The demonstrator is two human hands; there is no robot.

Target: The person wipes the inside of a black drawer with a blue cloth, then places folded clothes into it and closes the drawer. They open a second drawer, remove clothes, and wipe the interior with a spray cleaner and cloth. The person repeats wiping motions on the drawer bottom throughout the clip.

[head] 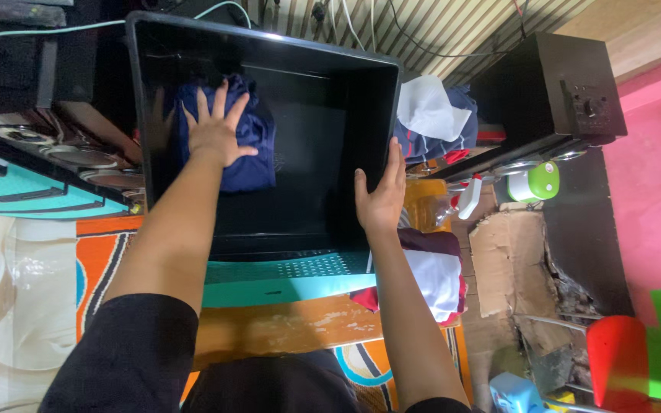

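Cluttered floor space spreads below, with an orange patterned mat (101, 252) on the near left, a black speaker box (575, 92) on the far right and torn cardboard (508, 260) beneath it. At the centre a large black plastic bin (323, 115) stands on a teal perforated surface (284, 277); it looks stiff and light, with smooth walls best gripped over the rim, where the right hand (380, 199) clamps its right edge, thumb inside. Inside against the bin's left wall, the left hand (216, 131) presses flat, fingers spread apart, on a dark blue garment (258, 157), soft and limp, best gathered in a bunch.
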